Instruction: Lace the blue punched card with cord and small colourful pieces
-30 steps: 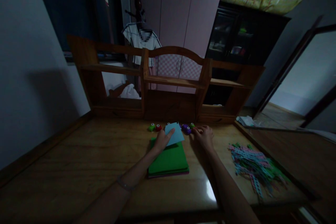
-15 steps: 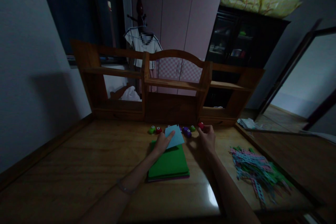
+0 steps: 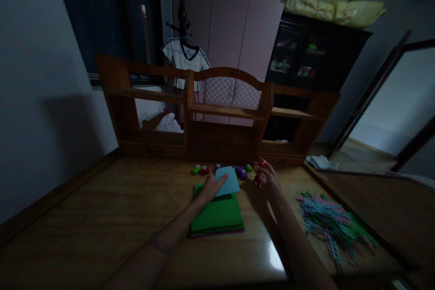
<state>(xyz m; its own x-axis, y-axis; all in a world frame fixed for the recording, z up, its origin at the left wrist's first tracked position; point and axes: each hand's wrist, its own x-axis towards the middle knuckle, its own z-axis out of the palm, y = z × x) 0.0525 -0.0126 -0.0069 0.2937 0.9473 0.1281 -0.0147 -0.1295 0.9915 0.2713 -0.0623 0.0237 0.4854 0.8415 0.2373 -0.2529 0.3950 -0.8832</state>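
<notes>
My left hand (image 3: pixel 211 186) pinches a light blue paper card (image 3: pixel 228 182) above a stack of sheets with green on top (image 3: pixel 219 215). My right hand (image 3: pixel 269 180) is closed at the fingertips round a small red toy (image 3: pixel 261 162), just past the right end of a row of toys. Below those fingers shows a second red piece (image 3: pixel 256 181), partly hidden by the hand. The row includes a green toy (image 3: pixel 196 170) and a red toy (image 3: pixel 205 170) with white eyes, then purple toys (image 3: pixel 241 172) and another green toy (image 3: pixel 249 168). The card covers part of the row.
A heap of pink, blue and green plastic strips (image 3: pixel 328 217) lies on the table's right side. Along the back edge stands a wooden shelf unit (image 3: pixel 224 109). A raised wooden edge (image 3: pixel 319 183) borders the table at right.
My right hand has shifted slightly and its fingers have changed their pose. The second red piece now shows below them. My left hand keeps the card nearly in place; the view has tilted up slightly.
</notes>
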